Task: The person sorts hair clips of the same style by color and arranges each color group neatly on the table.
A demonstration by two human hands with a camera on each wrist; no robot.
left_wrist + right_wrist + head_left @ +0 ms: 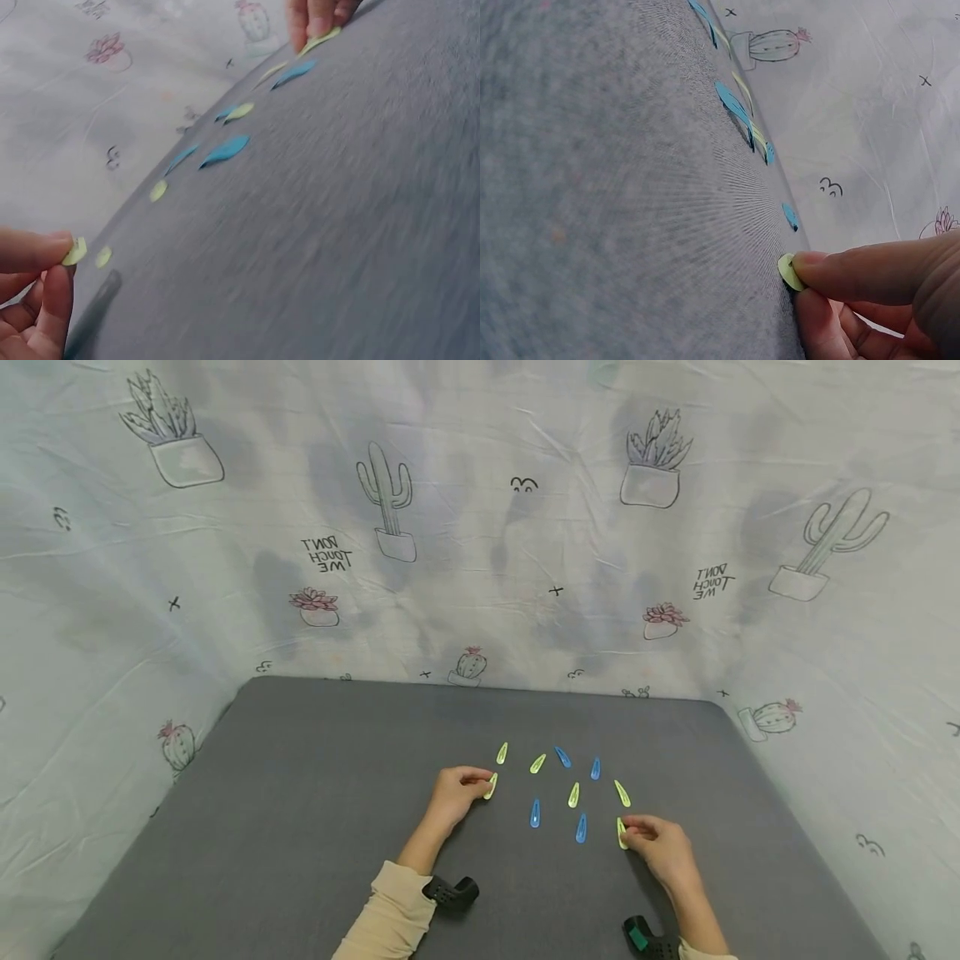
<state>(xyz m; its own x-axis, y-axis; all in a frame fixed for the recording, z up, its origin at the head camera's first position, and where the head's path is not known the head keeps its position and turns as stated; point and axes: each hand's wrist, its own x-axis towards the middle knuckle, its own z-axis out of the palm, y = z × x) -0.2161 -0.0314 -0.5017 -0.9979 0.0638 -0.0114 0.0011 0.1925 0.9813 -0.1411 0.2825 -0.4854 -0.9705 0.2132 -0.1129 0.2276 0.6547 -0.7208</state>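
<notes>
My left hand [455, 795] pinches a yellow-green snap hair clip [491, 786] between thumb and fingertips; the left wrist view shows this clip [76, 252] lifted at the fingertips. On the right, my other hand [662, 846] pinches a second yellow-green hair clip [622, 833] by its side. That clip [790, 272] appears between thumb and finger in the right wrist view. Between the hands lie several blue hair clips, the nearest being one at the front [581, 828] and one left of it [535, 813]. A yellow-green clip [622, 792] lies just beyond the right hand.
Farther back on the grey table [315, 827] are more loose clips, among them a yellow-green one [502, 753] and a blue one [596, 768]. A pale cloth [465, 568] printed with cacti hangs behind the table and along its sides.
</notes>
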